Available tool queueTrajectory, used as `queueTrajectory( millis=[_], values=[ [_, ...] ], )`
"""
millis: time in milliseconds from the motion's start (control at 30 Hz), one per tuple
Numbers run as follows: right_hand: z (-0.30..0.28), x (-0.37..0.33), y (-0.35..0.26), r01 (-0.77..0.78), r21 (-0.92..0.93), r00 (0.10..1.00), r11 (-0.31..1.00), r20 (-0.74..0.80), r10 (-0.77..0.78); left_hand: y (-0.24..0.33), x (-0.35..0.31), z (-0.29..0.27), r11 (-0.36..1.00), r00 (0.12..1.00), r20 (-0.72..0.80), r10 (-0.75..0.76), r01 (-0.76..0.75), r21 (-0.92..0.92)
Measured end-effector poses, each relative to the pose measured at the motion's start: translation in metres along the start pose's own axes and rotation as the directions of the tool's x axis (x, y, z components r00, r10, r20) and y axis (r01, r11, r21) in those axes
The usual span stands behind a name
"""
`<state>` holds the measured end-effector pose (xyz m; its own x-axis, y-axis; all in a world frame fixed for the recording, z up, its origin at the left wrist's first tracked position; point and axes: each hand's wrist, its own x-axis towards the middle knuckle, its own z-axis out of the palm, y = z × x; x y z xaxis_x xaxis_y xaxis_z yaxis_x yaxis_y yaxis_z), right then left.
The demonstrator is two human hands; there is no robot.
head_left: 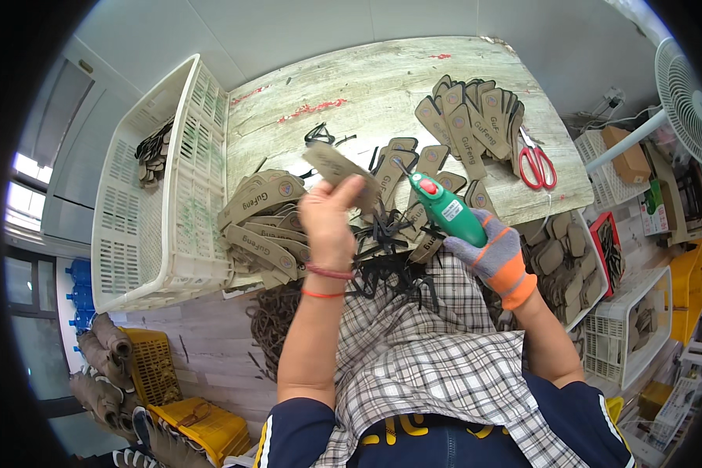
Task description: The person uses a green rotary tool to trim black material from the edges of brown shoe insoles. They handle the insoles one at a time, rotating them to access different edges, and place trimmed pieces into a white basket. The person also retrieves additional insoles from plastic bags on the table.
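My bare left hand (329, 222), with red bands at the wrist, pinches a flat khaki fabric piece (331, 165), blurred by motion. In my right hand (495, 257), which wears a grey and orange glove, is a green handheld power tool (459, 221) with a red button. Its thin metal tip points up and left, a little apart from the held piece. Similar dark-edged khaki pieces lie in a heap (261, 246) left of my left hand and loosely beyond the tool. Black trimmed strips (382, 234) gather at the table's near edge, between my hands.
Red-handled scissors (538, 170) lie right of a fanned stack of pieces (476, 117) on the worn table (374, 86). A white crate (175, 226) stands at the left. More filled crates (630, 351) and a fan (682, 101) are at the right. Yellow baskets (199, 433) sit lower left.
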<state>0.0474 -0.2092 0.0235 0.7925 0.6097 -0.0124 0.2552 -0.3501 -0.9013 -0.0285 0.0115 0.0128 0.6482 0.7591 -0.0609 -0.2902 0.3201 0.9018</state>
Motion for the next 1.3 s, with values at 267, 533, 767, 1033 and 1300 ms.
queueTrajectory(
  millis=[267,533,767,1033,1300],
  values=[
    [-0.011,-0.008,0.017,-0.052,-0.035,0.993,0.998,-0.113,0.047,0.0,0.035,-0.019,0.979,0.98,-0.144,-0.137,0.112,-0.171],
    [-0.01,-0.008,0.024,-0.074,-0.064,0.989,0.995,-0.137,0.065,-0.089,0.05,0.034,0.009,0.82,0.446,0.359,-0.481,0.877],
    [-0.006,-0.002,0.025,-0.097,0.027,0.984,0.995,-0.149,0.1,-0.087,0.056,0.02,0.221,0.762,0.363,0.537,-0.542,0.811],
    [0.008,0.004,-0.001,-0.134,0.128,0.987,0.983,-0.068,0.143,-0.031,0.041,0.02,0.99,0.984,-0.157,0.089,-0.105,-0.097],
    [0.014,0.007,0.004,-0.063,0.136,0.995,0.989,-0.068,0.073,-0.028,0.021,0.042,0.941,0.983,-0.127,-0.135,0.087,-0.328]
  ],
)
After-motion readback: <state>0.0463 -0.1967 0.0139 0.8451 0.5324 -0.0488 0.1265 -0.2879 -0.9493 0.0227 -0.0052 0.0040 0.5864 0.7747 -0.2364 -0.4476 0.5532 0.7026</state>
